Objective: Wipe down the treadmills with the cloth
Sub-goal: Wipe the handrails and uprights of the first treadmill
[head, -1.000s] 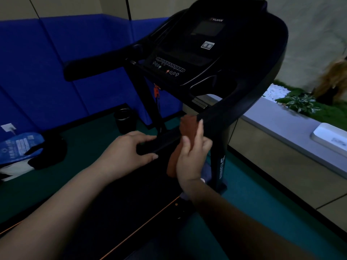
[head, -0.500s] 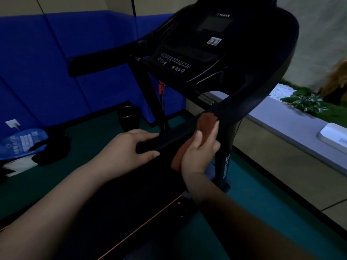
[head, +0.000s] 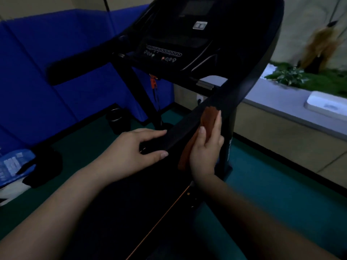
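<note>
A black treadmill (head: 187, 44) fills the middle of the view, its console up high and its right handrail (head: 180, 128) slanting down toward me. My left hand (head: 135, 147) grips the near end of that handrail, thumb below and fingers on top. My right hand (head: 206, 147) presses a reddish-brown cloth (head: 208, 119) against the handrail's right side with straight fingers. The cloth hangs down past my palm and its lower end shows beside my wrist.
Blue padded panels (head: 47, 72) line the left wall. A dark cup (head: 118, 119) stands on the green floor by the upright. A blue packet (head: 11, 166) and a black item lie at the left. A grey ledge (head: 281, 102) with plants runs along the right.
My right hand has slid the cloth up along the handrail toward the console. My left hand has kept its hold on the handrail's end.
</note>
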Tool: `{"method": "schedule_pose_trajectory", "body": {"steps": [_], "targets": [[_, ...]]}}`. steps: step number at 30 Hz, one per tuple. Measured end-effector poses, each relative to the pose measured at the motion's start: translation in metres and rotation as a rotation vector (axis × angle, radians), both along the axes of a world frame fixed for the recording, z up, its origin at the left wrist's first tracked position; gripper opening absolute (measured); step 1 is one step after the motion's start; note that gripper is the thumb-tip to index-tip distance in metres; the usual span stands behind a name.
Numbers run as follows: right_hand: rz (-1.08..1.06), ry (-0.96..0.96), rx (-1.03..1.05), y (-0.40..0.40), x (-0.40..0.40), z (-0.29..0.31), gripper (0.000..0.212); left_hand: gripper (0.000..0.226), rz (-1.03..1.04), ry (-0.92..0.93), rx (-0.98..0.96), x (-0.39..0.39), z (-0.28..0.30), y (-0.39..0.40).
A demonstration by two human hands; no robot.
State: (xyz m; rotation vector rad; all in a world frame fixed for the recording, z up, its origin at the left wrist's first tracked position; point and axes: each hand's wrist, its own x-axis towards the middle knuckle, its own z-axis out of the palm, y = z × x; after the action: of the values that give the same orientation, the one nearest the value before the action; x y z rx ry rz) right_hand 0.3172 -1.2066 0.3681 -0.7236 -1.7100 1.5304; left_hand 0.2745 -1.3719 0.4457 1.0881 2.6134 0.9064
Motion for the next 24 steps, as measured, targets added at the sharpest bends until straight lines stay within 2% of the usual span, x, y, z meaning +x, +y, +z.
{"method": "schedule_pose_trajectory", "body": {"steps": [6,9,12,17,21,24], "targets": [[-0.017,0.062,-0.018,-0.103,0.038,-0.021,0.054,0.069,-0.165,-0.013,-0.021,-0.016,-0.001,-0.019],[-0.142,-0.045,0.022,-0.072,0.018,-0.017,0.052,0.065,-0.195,-0.025,0.031,-0.02,-0.006,-0.02],[-0.202,-0.11,-0.049,-0.059,0.012,-0.016,0.047,0.065,-0.214,-0.018,0.058,-0.024,-0.01,-0.021],[-0.196,-0.041,-0.055,-0.129,0.036,-0.022,0.046,0.065,-0.224,0.032,0.054,-0.026,-0.017,-0.024],[-0.26,-0.091,-0.039,-0.091,0.018,-0.019,0.046,0.064,-0.225,0.069,0.044,-0.025,-0.017,-0.022],[-0.258,-0.094,-0.063,-0.082,0.016,-0.023,0.054,0.063,-0.212,0.075,0.033,-0.025,-0.013,-0.021]]}}
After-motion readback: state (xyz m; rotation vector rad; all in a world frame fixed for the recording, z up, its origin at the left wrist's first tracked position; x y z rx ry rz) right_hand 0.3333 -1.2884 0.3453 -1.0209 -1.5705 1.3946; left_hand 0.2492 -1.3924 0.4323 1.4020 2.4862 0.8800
